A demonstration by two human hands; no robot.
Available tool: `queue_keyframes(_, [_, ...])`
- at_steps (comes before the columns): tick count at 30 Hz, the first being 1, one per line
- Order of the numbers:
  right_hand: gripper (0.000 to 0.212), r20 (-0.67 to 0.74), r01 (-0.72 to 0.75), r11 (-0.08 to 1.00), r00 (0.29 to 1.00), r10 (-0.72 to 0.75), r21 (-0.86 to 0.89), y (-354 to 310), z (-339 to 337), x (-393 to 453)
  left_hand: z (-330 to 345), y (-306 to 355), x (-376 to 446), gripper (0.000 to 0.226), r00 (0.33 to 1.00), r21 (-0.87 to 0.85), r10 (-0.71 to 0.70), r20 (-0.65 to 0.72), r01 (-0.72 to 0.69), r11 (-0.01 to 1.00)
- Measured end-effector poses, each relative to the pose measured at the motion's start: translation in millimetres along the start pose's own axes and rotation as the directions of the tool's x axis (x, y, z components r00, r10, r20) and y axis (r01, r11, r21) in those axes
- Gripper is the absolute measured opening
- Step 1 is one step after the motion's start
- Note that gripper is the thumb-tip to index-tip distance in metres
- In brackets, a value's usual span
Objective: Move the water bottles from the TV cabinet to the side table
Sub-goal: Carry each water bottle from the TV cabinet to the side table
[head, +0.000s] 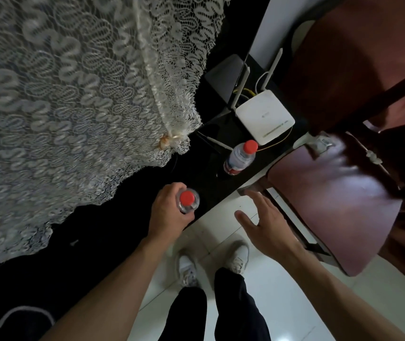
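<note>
The left hand (pixel 169 212) is wrapping its fingers around the near water bottle (pixel 188 201) just below its red cap, at the front edge of the black surface (pixel 211 178) of the TV cabinet, while the right hand (pixel 265 222) is hovering open with spread fingers and holding nothing, out past that edge over the tiled floor (pixel 258 291). A second bottle (pixel 239 156) is standing upright further along the surface, just in front of the white router (pixel 264 116). The grip is sitting high — better to be lifting straight up and keeping the bottle vertical so it is not swinging. The free hand is looking well placed for the second bottle; it should be closing around the body, clear of the router's yellow cable (pixel 279 141). The side table cannot be identified for certain.
</note>
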State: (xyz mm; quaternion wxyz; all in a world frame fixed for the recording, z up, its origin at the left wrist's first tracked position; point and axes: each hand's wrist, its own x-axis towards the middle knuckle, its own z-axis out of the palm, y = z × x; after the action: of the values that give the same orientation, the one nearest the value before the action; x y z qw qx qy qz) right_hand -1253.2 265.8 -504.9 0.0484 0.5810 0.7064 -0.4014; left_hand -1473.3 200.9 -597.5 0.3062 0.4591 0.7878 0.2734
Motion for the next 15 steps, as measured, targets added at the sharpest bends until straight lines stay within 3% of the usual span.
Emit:
queue_keyframes(6, [0.055,0.076,-0.157,0.91,0.987,0.138,0.384,-0.7,-6.0,1.3,-19.1,22.9,-15.0,0.059,0.997,-0.033,0.08,0.0,-0.08,0.996])
queue_keyframes(15, [0.052,0.167,-0.222,0.749,0.974,0.15,0.624,-24.4,-60.8,-26.3,-86.6,123.8,-26.6,0.055,0.98,-0.083,0.195,-0.048,-0.198,0.977])
